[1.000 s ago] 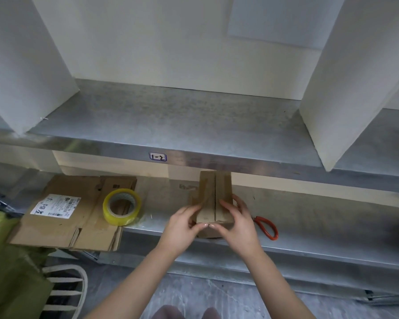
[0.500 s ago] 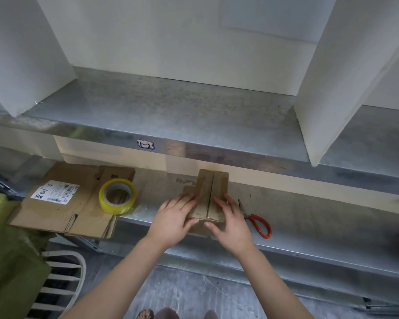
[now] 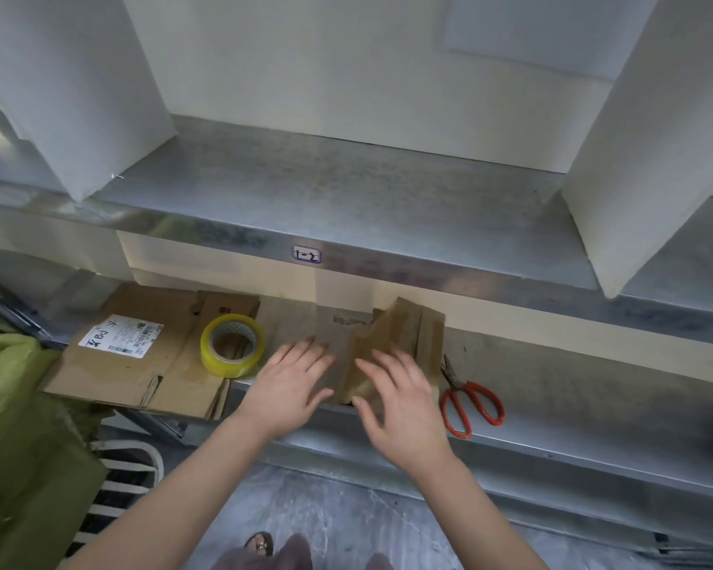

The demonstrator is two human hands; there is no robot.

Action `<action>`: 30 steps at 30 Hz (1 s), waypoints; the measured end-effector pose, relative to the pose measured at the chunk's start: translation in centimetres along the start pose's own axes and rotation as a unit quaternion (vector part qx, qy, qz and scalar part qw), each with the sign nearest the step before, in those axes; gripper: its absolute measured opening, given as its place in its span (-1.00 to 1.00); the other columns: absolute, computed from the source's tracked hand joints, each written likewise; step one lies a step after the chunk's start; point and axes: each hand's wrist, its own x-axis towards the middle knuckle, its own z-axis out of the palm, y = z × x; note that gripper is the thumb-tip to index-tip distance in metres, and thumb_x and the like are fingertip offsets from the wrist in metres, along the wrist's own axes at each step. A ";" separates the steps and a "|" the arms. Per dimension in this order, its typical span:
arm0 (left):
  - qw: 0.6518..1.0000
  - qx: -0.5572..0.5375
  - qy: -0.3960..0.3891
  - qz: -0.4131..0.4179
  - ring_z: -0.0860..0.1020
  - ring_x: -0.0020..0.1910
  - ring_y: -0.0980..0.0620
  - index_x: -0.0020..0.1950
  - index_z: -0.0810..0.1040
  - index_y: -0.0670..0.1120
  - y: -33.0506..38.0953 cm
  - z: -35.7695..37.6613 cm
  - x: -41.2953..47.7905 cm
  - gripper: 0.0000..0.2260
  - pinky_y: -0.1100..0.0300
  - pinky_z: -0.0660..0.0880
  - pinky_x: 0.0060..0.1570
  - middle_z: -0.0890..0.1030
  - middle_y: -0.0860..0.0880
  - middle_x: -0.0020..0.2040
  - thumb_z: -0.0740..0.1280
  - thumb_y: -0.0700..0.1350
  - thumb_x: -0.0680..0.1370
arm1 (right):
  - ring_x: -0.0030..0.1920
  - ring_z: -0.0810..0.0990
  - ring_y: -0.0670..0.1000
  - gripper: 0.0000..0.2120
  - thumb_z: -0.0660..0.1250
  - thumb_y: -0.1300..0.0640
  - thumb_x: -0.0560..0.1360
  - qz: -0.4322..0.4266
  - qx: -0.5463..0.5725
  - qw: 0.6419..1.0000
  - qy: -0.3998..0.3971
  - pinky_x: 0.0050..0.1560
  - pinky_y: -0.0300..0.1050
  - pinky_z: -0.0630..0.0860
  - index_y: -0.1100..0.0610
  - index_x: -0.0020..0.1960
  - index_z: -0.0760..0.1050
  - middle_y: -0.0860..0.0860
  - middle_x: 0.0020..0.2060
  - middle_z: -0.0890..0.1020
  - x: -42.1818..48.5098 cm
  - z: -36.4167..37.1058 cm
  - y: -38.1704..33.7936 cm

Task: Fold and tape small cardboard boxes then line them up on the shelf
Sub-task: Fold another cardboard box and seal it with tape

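A small brown cardboard box [image 3: 408, 335] stands on the lower metal shelf [image 3: 593, 405], its flaps folded together along a middle seam. My right hand [image 3: 400, 397] lies on its near left side with fingers spread and straight. My left hand [image 3: 293, 380] lies flat, fingers straight, on a flat sheet of cardboard [image 3: 305, 327] just left of the box. A roll of clear yellowish tape [image 3: 231, 345] sits to the left of my left hand. Red-handled scissors [image 3: 470, 401] lie right of the box.
Flattened cardboard boxes [image 3: 141, 364], one with a white shipping label, lie at the left of the lower shelf. The upper metal shelf [image 3: 346, 191] has white dividers at left and right. A green cloth [image 3: 13, 425] and a white chair back sit at lower left.
My left hand has come off the box and moved left onto the flat cardboard. My right hand has slid across to the box's near left side, and the box looks tilted.
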 end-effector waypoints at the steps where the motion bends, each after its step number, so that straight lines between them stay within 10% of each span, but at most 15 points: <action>1: 1.000 0.010 -0.002 -0.003 0.23 0.51 -0.05 0.48 0.34 -0.02 -1.4 0.0 -0.6 -0.50 -0.01 0.09 0.49 0.36 -0.03 0.48 0.18 0.17 0.60 | 0.50 0.24 0.08 -0.50 0.12 -0.17 0.55 -0.011 0.004 1.000 -0.005 0.48 0.13 0.24 -0.04 0.44 0.37 -0.01 0.41 0.42 0.5 0.8 -1.2; 21: 0.995 -0.008 -0.100 0.005 0.21 0.50 -0.05 0.53 0.25 0.04 -18.9 5.2 -3.6 -0.48 0.01 -0.13 0.51 0.36 -0.01 0.46 0.09 0.18 0.59 | 0.52 0.14 0.04 -0.50 0.11 -0.13 0.62 0.116 -0.013 0.968 -0.221 0.45 -0.04 0.18 -0.01 0.52 0.22 -0.02 0.51 0.24 12.1 17.4 -8.0; 26: 0.995 -0.030 -0.094 0.007 0.34 0.41 0.00 0.45 0.36 0.04 -19.5 5.2 -3.6 -0.55 0.00 0.03 0.51 0.47 0.02 0.34 0.15 0.15 0.59 | 0.26 0.40 0.08 -0.73 0.24 -0.06 0.58 0.134 0.004 0.971 -0.197 0.19 -0.09 0.36 0.04 0.20 0.51 0.00 0.23 0.47 12.6 17.6 -7.6; 30: 0.998 -0.017 -0.038 0.046 0.61 0.02 0.04 0.03 0.63 0.08 -19.7 4.5 -3.4 -0.74 0.02 0.42 0.29 0.65 0.09 -0.10 0.47 0.14 0.40 | 0.15 0.43 0.05 -0.84 0.28 0.02 0.57 0.143 0.029 0.971 -0.187 0.07 -0.10 0.39 0.09 0.04 0.55 0.00 0.06 0.51 12.4 16.7 -7.6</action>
